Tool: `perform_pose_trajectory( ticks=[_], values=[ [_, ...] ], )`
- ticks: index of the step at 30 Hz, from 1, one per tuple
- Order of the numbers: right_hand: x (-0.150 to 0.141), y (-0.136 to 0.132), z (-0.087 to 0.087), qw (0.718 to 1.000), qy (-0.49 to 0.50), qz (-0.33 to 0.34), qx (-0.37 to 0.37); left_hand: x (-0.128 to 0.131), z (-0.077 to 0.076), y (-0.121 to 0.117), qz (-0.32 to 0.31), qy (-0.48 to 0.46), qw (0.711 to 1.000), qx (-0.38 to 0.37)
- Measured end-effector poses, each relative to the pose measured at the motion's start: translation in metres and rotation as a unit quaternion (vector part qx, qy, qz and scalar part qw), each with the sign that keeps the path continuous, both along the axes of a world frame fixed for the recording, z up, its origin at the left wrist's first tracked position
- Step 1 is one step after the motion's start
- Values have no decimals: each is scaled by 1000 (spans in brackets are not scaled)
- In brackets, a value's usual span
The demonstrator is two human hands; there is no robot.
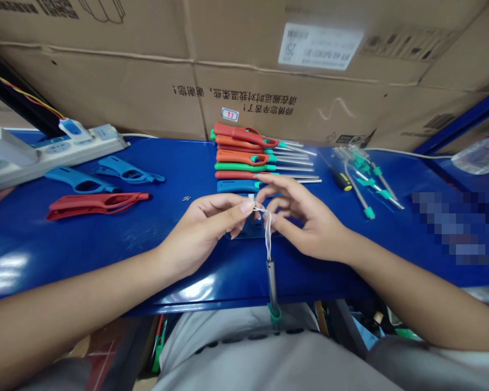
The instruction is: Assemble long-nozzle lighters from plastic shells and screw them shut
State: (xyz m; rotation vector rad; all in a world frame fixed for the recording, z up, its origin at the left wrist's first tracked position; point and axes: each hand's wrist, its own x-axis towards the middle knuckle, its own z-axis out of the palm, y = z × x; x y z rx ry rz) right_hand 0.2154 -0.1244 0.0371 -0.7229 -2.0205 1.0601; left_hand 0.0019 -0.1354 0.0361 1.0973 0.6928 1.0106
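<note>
While L hand pinches wht connector, R hand, fingers part-open, touches wires.

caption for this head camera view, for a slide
Two hands hold thin white wires above a blue table.

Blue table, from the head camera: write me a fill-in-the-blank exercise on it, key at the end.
1. The wires running from the left hand past the right hand are coloured ____.
2. The screwdriver has a black and ____ handle.
3. The power strip lies at the table's ____ end.
4. Nearer the person than the two loose blue casings lie pieces coloured ____.

Missing words: white; yellow; left; red
</note>
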Motion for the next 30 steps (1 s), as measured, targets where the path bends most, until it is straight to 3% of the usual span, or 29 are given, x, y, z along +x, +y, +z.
perform_pose_trajectory(
  ticks=[2,4,7,9,14,20,26,30],
  values=[
    [1,2,2,985,-8,65,-158,-1,3,2,20,-2,1000,5],
    [3,3,6,949,-68,162,-262,-2,5,2,36,-6,999,8],
    [5,2,10,895,-159,273,-316,-2,6,4,53,-28,998,13],
    [4,-1,11,880,-177,302,-320,-3,7,5,54,-46,997,17],
    [8,1,18,905,-164,243,-308,-2,10,9,57,-77,995,0],
    [36,18,36,931,-257,177,-188,-2,8,13,92,-66,994,-1],
    [62,32,47,920,-334,123,-166,-4,1,16,86,94,990,60],
    [69,38,49,906,-383,101,-152,-7,-6,21,61,202,969,132]
  ],
)
